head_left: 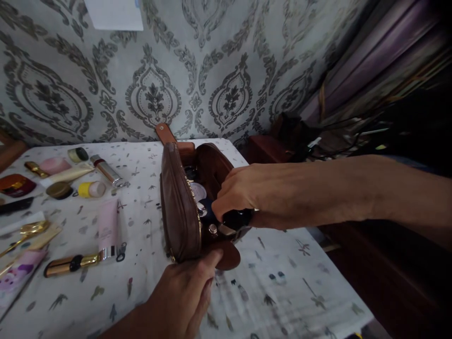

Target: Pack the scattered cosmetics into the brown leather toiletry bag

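A brown zippered makeup bag stands unzipped on the table, its mouth facing up. Inside it I see a round pale compact, a dark blue item, a small silver-capped piece and other dark things. My right hand reaches into the bag from the right with curled fingers; the fingertips and whatever they grip are hidden. At the bag's near end, my left hand is closed on its edge, thumb against the rounded brown flap.
Cosmetics lie on the left of the patterned tablecloth: a pink tube, a gold-and-black tube, a silver cylinder, a yellow bottle and several jars. Patterned wall rises behind; dark clutter and cables are at the right.
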`<state>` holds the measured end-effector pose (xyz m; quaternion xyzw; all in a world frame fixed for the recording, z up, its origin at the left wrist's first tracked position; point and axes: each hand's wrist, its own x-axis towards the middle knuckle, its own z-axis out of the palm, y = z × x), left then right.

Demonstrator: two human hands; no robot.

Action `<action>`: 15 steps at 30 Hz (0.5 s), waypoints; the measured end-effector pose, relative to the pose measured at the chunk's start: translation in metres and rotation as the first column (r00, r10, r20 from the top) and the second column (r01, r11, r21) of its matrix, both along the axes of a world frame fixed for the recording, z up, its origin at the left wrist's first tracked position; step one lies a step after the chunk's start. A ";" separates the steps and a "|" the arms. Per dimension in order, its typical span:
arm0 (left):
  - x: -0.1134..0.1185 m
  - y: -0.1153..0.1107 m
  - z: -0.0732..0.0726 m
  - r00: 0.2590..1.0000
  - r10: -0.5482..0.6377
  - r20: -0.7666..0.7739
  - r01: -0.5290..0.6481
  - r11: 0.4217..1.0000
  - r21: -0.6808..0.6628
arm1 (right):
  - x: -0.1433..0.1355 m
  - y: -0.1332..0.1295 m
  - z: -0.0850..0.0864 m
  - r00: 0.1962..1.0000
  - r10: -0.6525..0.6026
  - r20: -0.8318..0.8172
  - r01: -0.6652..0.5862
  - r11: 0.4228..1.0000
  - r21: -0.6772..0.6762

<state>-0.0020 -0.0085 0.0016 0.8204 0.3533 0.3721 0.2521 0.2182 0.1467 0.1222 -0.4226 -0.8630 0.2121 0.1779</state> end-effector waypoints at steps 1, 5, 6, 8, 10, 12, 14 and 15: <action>0.000 -0.002 0.001 1.000 0.019 -0.004 -0.019 1.000 -0.010 | -0.008 -0.003 0.010 0.995 0.097 0.013 -0.095 0.989 -0.116; 0.000 -0.005 0.005 0.999 0.037 -0.024 -0.037 0.999 0.005 | -0.038 -0.020 0.037 0.885 0.462 0.062 -0.423 0.851 -0.312; 0.000 -0.005 0.005 0.999 0.028 -0.031 -0.027 1.000 0.015 | -0.043 -0.023 0.039 0.853 0.514 0.096 -0.467 0.831 -0.303; -0.001 -0.004 0.005 0.999 0.015 -0.038 -0.013 0.999 0.031 | -0.048 -0.027 0.038 0.804 0.566 0.184 -0.511 0.815 -0.273; -0.002 -0.003 0.004 0.999 0.009 -0.042 -0.007 0.999 0.032 | -0.048 -0.028 0.033 0.777 0.576 0.255 -0.526 0.816 -0.239; -0.002 -0.003 0.003 0.999 0.008 -0.041 -0.007 0.999 0.032 | -0.048 -0.027 0.027 0.771 0.574 0.277 -0.533 0.819 -0.211; -0.002 -0.002 0.001 0.999 0.011 -0.044 -0.010 0.999 0.036 | -0.048 -0.025 0.025 0.774 0.566 0.284 -0.531 0.824 -0.197; -0.002 -0.002 0.000 0.999 0.007 -0.044 -0.006 0.999 0.044 | -0.049 -0.025 0.025 0.763 0.570 0.305 -0.532 0.822 -0.204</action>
